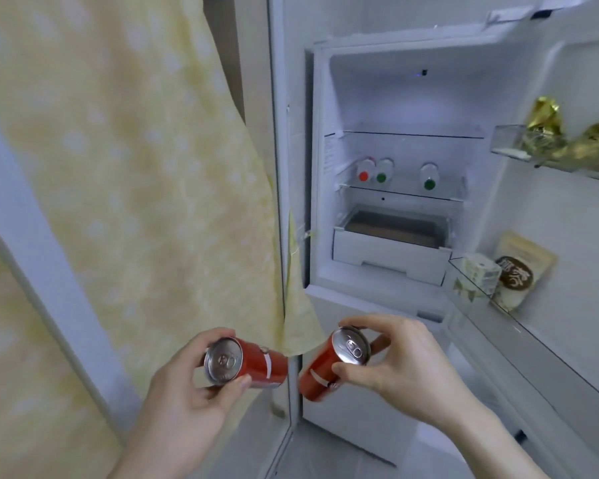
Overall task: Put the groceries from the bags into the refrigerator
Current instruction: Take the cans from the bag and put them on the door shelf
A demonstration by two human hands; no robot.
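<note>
The left hand (187,385) grips a red drink can (246,363), fingers curled over the top side and thumb pressed against the lower rim. The can lies nearly on its side, its silver lid and pull tab turned toward the camera, its red body with white lettering pointing away to the right. The right hand (391,354) grips a second red can (332,363) in the same way, fingers arched over the lid's far edge and thumb against the near rim. This can is tilted, its silver lid up and to the right, its body slanting down to the left. The two cans are close together but apart, their bottoms angled toward each other.

Both cans are held in the air, low in the view, in front of and below the open refrigerator (391,160). Its white interior is lit. On a middle shelf (402,193) stand three small pale bottles: one with a red cap (363,175) and beside it one with a green cap (381,176), then another green-capped bottle (429,183) further right. Below the shelf sits a white drawer (388,254), pulled partly out.

The open door on the right has clear racks (505,140). The upper one holds gold foil packets (547,129); the lower one holds a pale pouch with a dark round label (514,276).

To the left hangs a pale yellow patterned curtain (125,167), its lower corner touching the left can.
</note>
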